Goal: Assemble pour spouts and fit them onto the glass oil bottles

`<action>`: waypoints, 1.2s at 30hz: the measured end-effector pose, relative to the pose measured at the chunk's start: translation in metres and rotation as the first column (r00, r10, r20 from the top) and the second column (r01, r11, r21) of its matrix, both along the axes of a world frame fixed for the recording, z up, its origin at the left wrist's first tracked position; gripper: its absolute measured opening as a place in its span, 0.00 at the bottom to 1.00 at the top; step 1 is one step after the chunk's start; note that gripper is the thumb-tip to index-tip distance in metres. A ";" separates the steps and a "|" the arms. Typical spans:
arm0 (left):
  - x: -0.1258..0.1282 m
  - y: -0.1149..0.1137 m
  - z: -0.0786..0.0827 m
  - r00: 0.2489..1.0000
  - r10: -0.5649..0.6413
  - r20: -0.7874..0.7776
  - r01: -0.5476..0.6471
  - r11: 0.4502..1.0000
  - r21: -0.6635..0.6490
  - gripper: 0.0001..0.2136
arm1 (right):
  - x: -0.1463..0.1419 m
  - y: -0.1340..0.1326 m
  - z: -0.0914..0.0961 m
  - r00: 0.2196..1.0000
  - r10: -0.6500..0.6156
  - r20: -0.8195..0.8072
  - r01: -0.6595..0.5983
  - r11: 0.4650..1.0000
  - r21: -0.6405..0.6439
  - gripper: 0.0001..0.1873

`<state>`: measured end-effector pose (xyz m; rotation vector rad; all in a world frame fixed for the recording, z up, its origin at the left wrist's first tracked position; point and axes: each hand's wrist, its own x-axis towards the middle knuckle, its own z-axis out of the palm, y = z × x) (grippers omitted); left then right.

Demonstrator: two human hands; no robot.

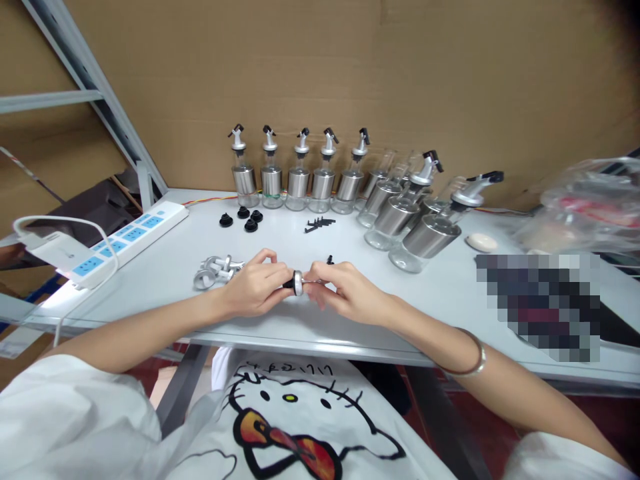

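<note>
Near the table's front edge, my left hand is closed on a bottle pourer, gripping its black stopper end. The pourer lies sideways, its silver collar facing right. My right hand pinches the spout end of the same pourer, and the fingers hide most of that end. Just left of my left hand lie several silver pourer tops. Beyond it sit several black stoppers. A small pile of thin black levers lies farther back, and a small black piece is just behind my right hand.
Glass bottles with steel sleeves and pourers stand along the back. More bottles stand at right, some without pourers. A white power strip lies at left. At right are a pale oval object and plastic bags.
</note>
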<state>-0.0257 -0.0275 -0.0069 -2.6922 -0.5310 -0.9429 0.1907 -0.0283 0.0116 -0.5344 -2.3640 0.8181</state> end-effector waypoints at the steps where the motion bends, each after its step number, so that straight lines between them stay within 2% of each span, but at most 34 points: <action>1: 0.000 0.000 0.000 1.000 0.005 -0.005 -0.005 1.000 -0.004 0.11 | 0.000 0.000 -0.001 1.000 -0.007 0.007 0.007 0.999 0.033 0.07; 4: 0.000 0.002 -0.002 0.999 -0.001 -0.046 0.000 0.999 -0.037 0.12 | -0.001 0.001 -0.004 0.999 -0.020 0.032 0.013 0.979 0.204 0.09; 7: -0.001 0.004 -0.003 0.997 -0.038 -0.069 0.032 0.996 -0.083 0.13 | -0.003 0.001 -0.006 0.997 -0.017 0.071 -0.013 0.920 0.393 0.10; 9: -0.001 0.004 -0.002 0.998 -0.052 -0.044 0.048 0.994 -0.102 0.11 | -0.003 0.000 -0.005 0.997 -0.027 0.067 -0.002 0.915 0.403 0.10; 12: 0.001 0.002 0.001 0.998 -0.060 0.019 0.061 0.993 -0.096 0.08 | -0.002 -0.002 -0.002 0.999 -0.034 0.010 0.030 0.965 0.260 0.09; 15: 0.003 0.000 0.004 0.998 -0.054 0.027 0.055 0.998 -0.034 0.07 | -0.001 -0.003 0.000 1.000 -0.010 -0.027 0.013 0.994 0.112 0.08; 18: 0.003 0.000 0.006 0.999 -0.025 0.034 0.023 0.998 0.054 0.08 | -0.001 -0.002 -0.001 0.999 -0.004 -0.049 -0.004 0.988 -0.155 0.07; 20: 0.004 0.001 0.007 0.999 -0.002 0.051 -0.003 0.996 0.085 0.09 | -0.002 -0.001 -0.004 0.992 -0.007 -0.124 -0.043 0.917 -0.397 0.09; 22: 0.004 0.001 0.008 0.999 0.012 0.044 -0.017 0.994 0.104 0.10 | -0.004 0.000 -0.005 0.977 -0.026 -0.212 -0.104 0.809 -0.579 0.12; 24: 0.004 0.001 0.007 1.000 0.026 0.010 -0.027 0.992 0.124 0.12 | -0.007 0.000 -0.006 0.966 -0.050 -0.253 -0.142 0.715 -0.685 0.15; 26: 0.004 0.002 0.004 0.999 0.043 -0.034 -0.037 0.988 0.148 0.13 | -0.008 0.001 -0.006 0.966 -0.063 -0.251 -0.150 0.655 -0.740 0.16; 32: 0.003 0.007 -0.003 0.988 0.068 -0.140 -0.033 0.971 0.235 0.14 | -0.006 0.006 -0.006 0.984 -0.010 -0.180 -0.139 0.592 -0.794 0.16; 36: 0.003 0.008 -0.003 0.983 0.074 -0.166 -0.028 0.964 0.264 0.14 | -0.007 0.006 -0.009 0.990 0.017 -0.142 -0.125 0.596 -0.793 0.15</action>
